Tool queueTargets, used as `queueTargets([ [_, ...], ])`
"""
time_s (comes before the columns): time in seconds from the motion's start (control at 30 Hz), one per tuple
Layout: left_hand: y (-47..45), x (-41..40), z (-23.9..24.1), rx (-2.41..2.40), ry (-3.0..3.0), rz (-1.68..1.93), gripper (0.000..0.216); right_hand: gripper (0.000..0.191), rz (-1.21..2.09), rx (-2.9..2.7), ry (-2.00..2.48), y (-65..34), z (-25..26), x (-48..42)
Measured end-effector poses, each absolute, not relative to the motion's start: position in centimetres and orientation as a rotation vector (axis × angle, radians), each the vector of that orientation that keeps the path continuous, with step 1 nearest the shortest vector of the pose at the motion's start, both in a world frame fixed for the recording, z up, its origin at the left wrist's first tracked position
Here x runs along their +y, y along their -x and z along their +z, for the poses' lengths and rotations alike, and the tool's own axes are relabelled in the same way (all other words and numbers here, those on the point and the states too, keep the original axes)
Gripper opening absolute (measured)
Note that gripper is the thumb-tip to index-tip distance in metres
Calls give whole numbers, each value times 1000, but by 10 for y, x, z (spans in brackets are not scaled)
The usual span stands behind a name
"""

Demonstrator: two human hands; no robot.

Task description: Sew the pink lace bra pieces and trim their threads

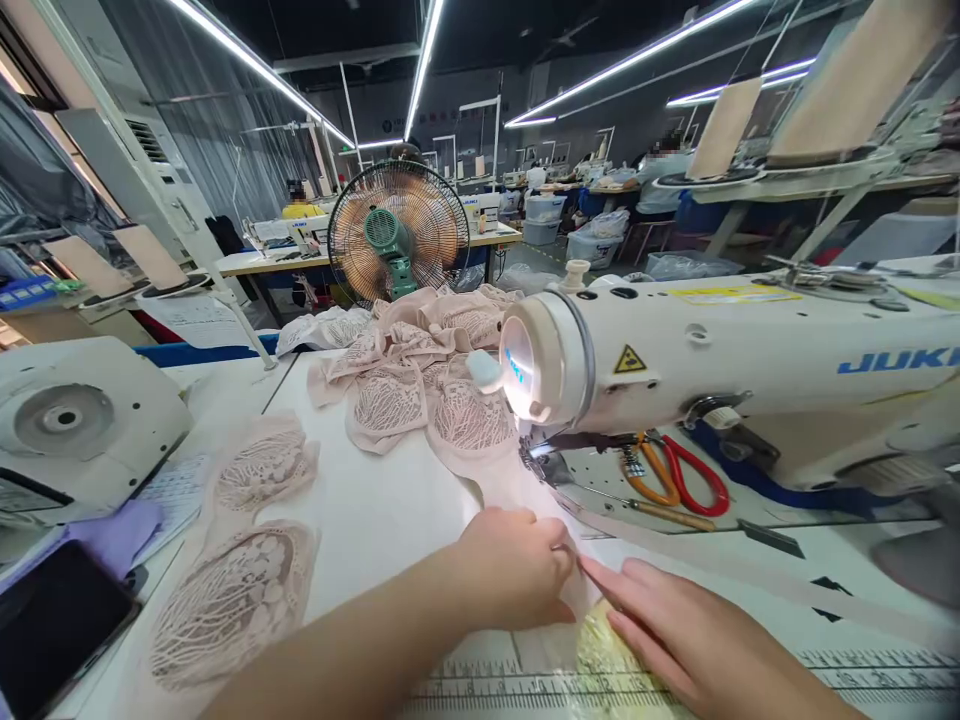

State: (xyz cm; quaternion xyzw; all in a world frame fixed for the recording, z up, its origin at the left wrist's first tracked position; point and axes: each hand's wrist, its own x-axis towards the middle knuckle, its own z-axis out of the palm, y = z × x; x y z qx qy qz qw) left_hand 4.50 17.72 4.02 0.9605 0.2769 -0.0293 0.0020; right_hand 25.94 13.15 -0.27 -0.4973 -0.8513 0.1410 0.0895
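A pale pink lace bra lies under the head of the white JUKI sewing machine, its plain fabric running toward me. My left hand is closed on that fabric, just in front of the needle area. Beside it, my right hand has its fingers stretched out, with the fingertips touching the fabric edge near my left hand. A yellowish crinkled bundle shows partly under my right hand. A light elastic strip runs rightward from the needle area. Around the needle, the fabric is partly hidden.
More lace bras are piled behind, and another bra lies at left. Orange- and red-handled snips and an awl rest right of the needle. A ruler tape lines the front edge. A phone and fan are nearby.
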Motion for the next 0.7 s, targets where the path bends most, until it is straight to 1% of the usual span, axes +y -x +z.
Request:
queueTargets([
  [0.33, -32, 196, 49, 935, -2998, -217, 29, 50, 553, -2574, 1622, -243, 7, 152],
  [0.47, -24, 207, 45, 926, -2958, -123, 25, 54, 587, -2615, 1649, -235, 11, 164],
  [0.7, -15, 219, 35, 961, -2971, 43, 20, 54, 593, -2618, 1759, -227, 19, 175],
])
